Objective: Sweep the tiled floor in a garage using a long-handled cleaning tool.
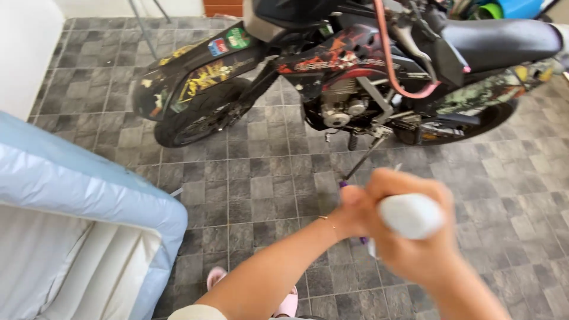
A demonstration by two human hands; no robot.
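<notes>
Gripping a white bottle (410,214), right hand (409,237) fingers wrapped, left hand (354,208) fingers unclear, contents hidden

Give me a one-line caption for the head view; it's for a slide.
Two hands, left hand and right hand, grip a white object before a parked motorcycle.

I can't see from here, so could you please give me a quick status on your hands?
Right hand gripping white bottle. Left hand touching it, purple bit showing, blurred. Motorcycle on side stand ahead, tiled floor between.
</notes>
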